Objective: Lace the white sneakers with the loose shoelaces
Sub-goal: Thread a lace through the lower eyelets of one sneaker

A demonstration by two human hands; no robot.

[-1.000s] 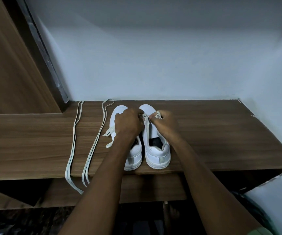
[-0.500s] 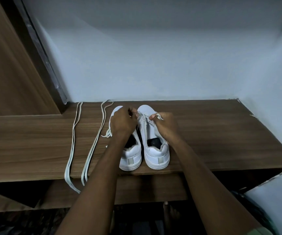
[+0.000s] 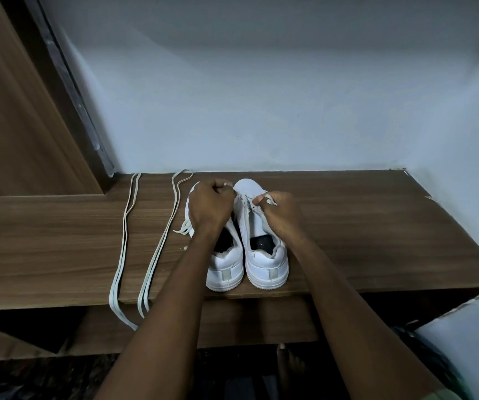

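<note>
Wooden shelf (image 3: 347, 232) below a pale wall, carrying everything. Two white sneakers (image 3: 265, 249) side by side near the front edge, about mid-length, heels toward the person, toes toward the wall. Two loose laces (image 3: 157, 241) doubled over on the left part, loops near the back edge, ends dangling off the front edge. Left hand (image 3: 210, 206) over the left shoe's toe, fingers curled tight, seemingly pinching a lace end at the right shoe's eyelets; exact hold hidden. Right hand (image 3: 280, 210) at the right shoe's outer side, fingers closed on a lace end (image 3: 270, 201) poking out between them. More lace (image 3: 184, 226) trailing left of the left shoe.

Probably mid-threading on the right shoe. Laces: light, limp, flat, prone to twisting; best gripped right at the stiff tip. Shoes: light, firm-soled, likely to slide under a pull, so best braced at the upper.
</note>
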